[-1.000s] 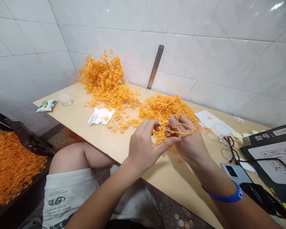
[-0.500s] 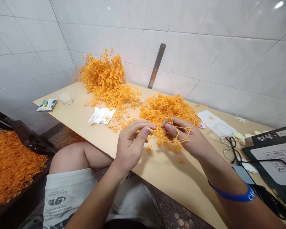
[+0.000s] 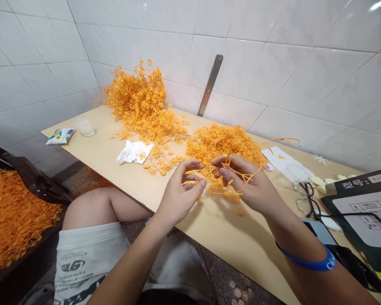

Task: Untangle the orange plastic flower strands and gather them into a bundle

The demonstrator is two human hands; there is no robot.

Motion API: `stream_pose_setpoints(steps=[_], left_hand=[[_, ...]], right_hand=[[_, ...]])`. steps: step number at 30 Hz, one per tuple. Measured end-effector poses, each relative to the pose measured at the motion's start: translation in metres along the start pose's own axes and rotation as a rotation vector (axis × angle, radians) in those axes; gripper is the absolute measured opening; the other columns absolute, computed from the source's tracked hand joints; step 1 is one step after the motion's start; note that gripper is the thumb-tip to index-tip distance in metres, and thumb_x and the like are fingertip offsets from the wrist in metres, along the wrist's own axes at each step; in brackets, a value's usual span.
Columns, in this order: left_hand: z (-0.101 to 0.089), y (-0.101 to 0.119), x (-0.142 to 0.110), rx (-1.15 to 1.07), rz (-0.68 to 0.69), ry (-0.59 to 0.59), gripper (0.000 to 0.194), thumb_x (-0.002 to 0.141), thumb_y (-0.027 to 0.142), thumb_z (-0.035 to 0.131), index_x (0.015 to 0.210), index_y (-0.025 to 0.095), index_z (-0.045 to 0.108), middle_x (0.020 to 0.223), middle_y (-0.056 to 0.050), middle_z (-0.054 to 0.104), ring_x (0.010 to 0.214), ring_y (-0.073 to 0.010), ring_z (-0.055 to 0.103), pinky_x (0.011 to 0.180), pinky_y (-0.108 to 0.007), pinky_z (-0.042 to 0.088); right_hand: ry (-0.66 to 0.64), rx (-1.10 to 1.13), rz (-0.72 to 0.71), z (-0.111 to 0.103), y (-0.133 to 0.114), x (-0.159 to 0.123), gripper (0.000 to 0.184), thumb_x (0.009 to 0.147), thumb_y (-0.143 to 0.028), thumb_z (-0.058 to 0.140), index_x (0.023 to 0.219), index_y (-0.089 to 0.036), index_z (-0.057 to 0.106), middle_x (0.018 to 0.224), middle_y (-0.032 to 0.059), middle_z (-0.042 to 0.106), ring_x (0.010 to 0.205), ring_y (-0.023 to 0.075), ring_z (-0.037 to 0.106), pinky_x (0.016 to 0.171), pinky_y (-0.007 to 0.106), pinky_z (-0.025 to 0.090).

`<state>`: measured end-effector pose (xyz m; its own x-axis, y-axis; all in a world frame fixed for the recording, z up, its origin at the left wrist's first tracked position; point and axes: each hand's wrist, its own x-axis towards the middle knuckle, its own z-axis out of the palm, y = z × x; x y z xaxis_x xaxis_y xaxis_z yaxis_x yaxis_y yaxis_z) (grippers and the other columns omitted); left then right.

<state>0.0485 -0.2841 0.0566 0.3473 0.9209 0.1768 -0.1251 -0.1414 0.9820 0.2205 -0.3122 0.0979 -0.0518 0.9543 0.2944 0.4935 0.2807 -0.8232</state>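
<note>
My right hand (image 3: 246, 182) is closed on an orange artificial flower sprig (image 3: 253, 174), whose thin branching stems loop across the fingers and out past the knuckles. Just to its left, my left hand (image 3: 184, 186) has its thumb and fingers apart, with nothing seen gripped in it. Small orange blossoms hang below and between the two hands. Right behind them lies a pile of orange artificial flowers (image 3: 224, 142). A larger heap of the same flower sprigs (image 3: 136, 95) stands farther back on the left, with loose sprigs spilling toward the middle of the table.
A crumpled tissue (image 3: 134, 151), a small printed packet (image 3: 60, 136) and a clear cup (image 3: 86, 127) are on the table (image 3: 104, 169). Eyeglasses (image 3: 307, 199), a phone (image 3: 320, 231) and a dark printed box (image 3: 362, 207) lie at right. A bin of orange pieces (image 3: 19, 220) stands at lower left.
My left hand's fingers have parted, where thumb and forefinger were pinched at the stems. My right hand keeps the sprig. An orange stem now shows over the white paper at right.
</note>
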Motion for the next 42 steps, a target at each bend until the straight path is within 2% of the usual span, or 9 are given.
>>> stream_pose_setpoints(steps=[2, 8, 14, 20, 26, 30, 33, 37, 42], left_hand=[[0.001, -0.004, 0.0, 0.059, 0.033, -0.003, 0.045, 0.08, 0.02, 0.069, 0.124, 0.024, 0.056, 0.123, -0.008, 0.063, 0.091, -0.0149, 0.065, 0.077, -0.027, 0.056], [0.0, -0.006, -0.001, 0.293, 0.411, 0.212, 0.009, 0.085, 0.02, 0.067, 0.09, 0.022, 0.074, 0.099, -0.004, 0.07, 0.096, -0.0154, 0.064, 0.088, -0.029, 0.05], [-0.016, 0.001, 0.0, 0.105, 0.243, 0.289, 0.012, 0.083, 0.025, 0.068, 0.073, 0.019, 0.072, 0.071, 0.0, 0.066, 0.068, -0.0108, 0.061, 0.061, -0.02, 0.048], [-0.058, -0.013, 0.012, -0.123, 0.17, 0.759, 0.019, 0.075, 0.035, 0.073, 0.075, 0.017, 0.066, 0.069, 0.003, 0.062, 0.058, -0.0058, 0.056, 0.052, -0.014, 0.046], [-0.017, -0.026, 0.007, 0.127, 0.083, 0.241, 0.037, 0.085, 0.022, 0.059, 0.121, 0.023, 0.066, 0.096, -0.004, 0.073, 0.085, -0.0164, 0.07, 0.08, -0.03, 0.058], [0.002, -0.022, 0.01, 0.276, 0.122, -0.007, 0.035, 0.093, 0.026, 0.051, 0.124, 0.024, 0.066, 0.137, -0.007, 0.059, 0.133, -0.023, 0.05, 0.115, -0.041, 0.036], [0.004, -0.012, 0.013, 0.103, 0.07, -0.084, 0.044, 0.094, 0.041, 0.051, 0.134, 0.023, 0.058, 0.146, -0.008, 0.05, 0.138, -0.0245, 0.044, 0.114, -0.042, 0.038], [0.004, 0.001, 0.012, -0.194, 0.047, -0.161, 0.046, 0.087, 0.048, 0.062, 0.125, 0.023, 0.065, 0.133, -0.009, 0.063, 0.125, -0.0253, 0.058, 0.103, -0.038, 0.049], [-0.009, 0.003, 0.008, -0.261, 0.071, 0.043, 0.036, 0.086, 0.049, 0.063, 0.098, 0.017, 0.076, 0.087, -0.008, 0.078, 0.082, -0.0191, 0.074, 0.082, -0.03, 0.058]], right_hand=[[-0.032, -0.038, -0.024, 0.003, 0.0, -0.001, 0.017, 0.092, -0.034, 0.055, 0.098, -0.021, 0.063, 0.092, 0.0054, 0.068, 0.082, 0.0177, 0.065, 0.073, 0.031, 0.052], [-0.012, -0.094, -0.063, 0.005, 0.002, -0.004, 0.014, 0.09, -0.034, 0.06, 0.091, -0.02, 0.061, 0.082, 0.0038, 0.068, 0.072, 0.0161, 0.065, 0.066, 0.028, 0.052], [0.089, 0.083, -0.013, 0.004, -0.008, -0.008, 0.028, 0.09, -0.038, 0.062, 0.07, -0.019, 0.058, 0.059, -0.0001, 0.058, 0.055, 0.0116, 0.06, 0.048, 0.021, 0.045], [0.471, 0.469, -0.048, -0.022, -0.012, -0.006, 0.018, 0.082, -0.033, 0.072, 0.074, -0.021, 0.061, 0.07, -0.002, 0.053, 0.047, 0.0049, 0.043, 0.04, 0.019, 0.033], [0.15, 0.619, 0.088, -0.018, -0.01, 0.002, 0.025, 0.084, -0.044, 0.068, 0.095, -0.022, 0.069, 0.065, -0.001, 0.052, 0.052, 0.0087, 0.046, 0.042, 0.02, 0.034], [0.085, 0.559, 0.102, -0.014, -0.004, -0.001, 0.028, 0.086, -0.046, 0.067, 0.099, -0.022, 0.07, 0.067, -0.0013, 0.053, 0.052, 0.0076, 0.045, 0.045, 0.021, 0.035], [0.018, 0.463, 0.1, -0.015, 0.0, -0.004, 0.031, 0.088, -0.048, 0.063, 0.1, -0.02, 0.071, 0.064, -0.0015, 0.051, 0.051, 0.0074, 0.042, 0.046, 0.022, 0.033], [-0.142, 0.381, 0.082, -0.012, -0.002, -0.004, 0.035, 0.086, -0.048, 0.065, 0.097, -0.016, 0.074, 0.065, 0.0013, 0.054, 0.057, 0.0102, 0.045, 0.05, 0.024, 0.035], [-0.216, 0.718, 0.2, -0.01, -0.003, -0.007, 0.028, 0.081, -0.039, 0.072, 0.106, -0.027, 0.074, 0.077, 0.0041, 0.063, 0.058, 0.0103, 0.048, 0.047, 0.022, 0.035]])
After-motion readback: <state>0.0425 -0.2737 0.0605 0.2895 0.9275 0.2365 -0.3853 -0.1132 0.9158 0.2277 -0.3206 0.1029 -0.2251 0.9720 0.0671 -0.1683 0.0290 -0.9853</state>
